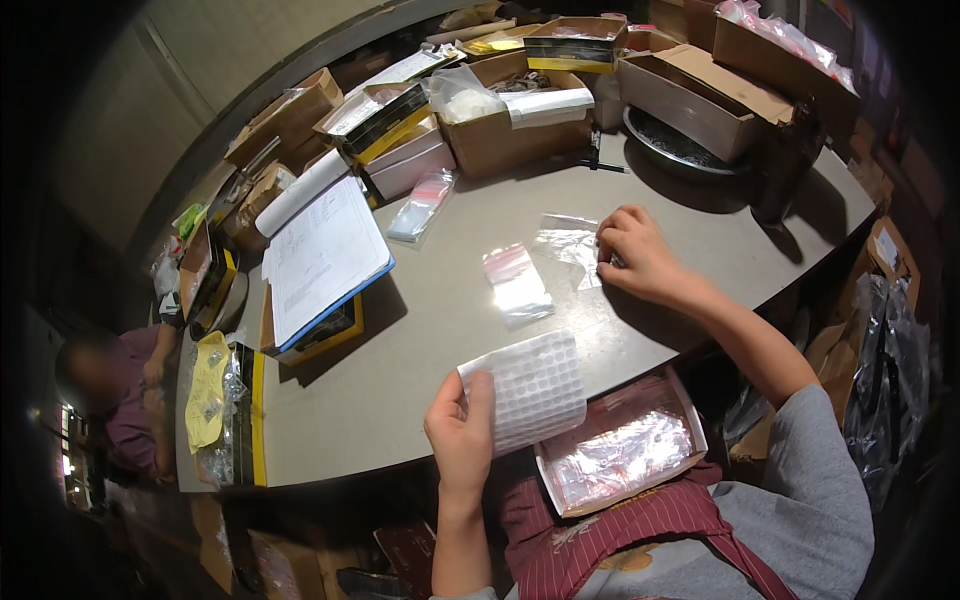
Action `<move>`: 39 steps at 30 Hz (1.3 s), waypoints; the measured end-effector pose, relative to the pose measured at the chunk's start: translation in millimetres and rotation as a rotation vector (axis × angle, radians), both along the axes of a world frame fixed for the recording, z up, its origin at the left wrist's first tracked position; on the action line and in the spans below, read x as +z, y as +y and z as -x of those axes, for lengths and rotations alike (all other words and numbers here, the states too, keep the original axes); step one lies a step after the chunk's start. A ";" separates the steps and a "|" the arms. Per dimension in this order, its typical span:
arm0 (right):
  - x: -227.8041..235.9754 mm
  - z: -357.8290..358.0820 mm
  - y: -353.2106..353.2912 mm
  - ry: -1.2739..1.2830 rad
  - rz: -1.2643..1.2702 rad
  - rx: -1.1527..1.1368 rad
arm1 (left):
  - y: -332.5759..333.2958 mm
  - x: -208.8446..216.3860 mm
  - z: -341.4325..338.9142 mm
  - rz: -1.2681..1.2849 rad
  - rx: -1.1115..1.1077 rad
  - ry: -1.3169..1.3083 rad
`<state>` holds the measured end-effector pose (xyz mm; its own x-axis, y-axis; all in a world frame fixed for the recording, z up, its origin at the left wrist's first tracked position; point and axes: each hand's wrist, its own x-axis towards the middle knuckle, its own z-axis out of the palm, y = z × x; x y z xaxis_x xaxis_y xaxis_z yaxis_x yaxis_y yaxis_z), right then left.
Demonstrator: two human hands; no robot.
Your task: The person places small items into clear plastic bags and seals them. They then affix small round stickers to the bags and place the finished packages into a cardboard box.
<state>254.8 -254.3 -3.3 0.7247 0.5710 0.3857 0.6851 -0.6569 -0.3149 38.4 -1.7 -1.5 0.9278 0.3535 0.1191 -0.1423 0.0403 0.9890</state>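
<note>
My left hand [462, 432] grips a white sheet of round stickers [535, 385] by its left edge, thumb on top, above the table's near edge. Farther right, my right hand [640, 252] is closed, its curled fingers at the right edge of a clear plastic bag [568, 240] on the tabletop. Whether anything else is between those fingertips is hidden. Between my hands lies a small stack of clear zip bags [517, 284] with pinkish tops. Against my lap, an open box [690, 405] is filled with shiny clear packets [620, 445].
A clipboard with papers [325, 255] leans on a box at left. Another bundle of zip bags [422, 207] lies behind. Cardboard boxes [520, 140] and a round dark tray [670, 150] line the far side. At far left, a person in a purple shirt [130, 400] is close to the table.
</note>
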 end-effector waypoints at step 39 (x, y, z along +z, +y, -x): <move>14.7 104.2 19.4 0.488 -0.459 0.634 | -13.7 22.2 9.6 0.107 -0.220 -0.009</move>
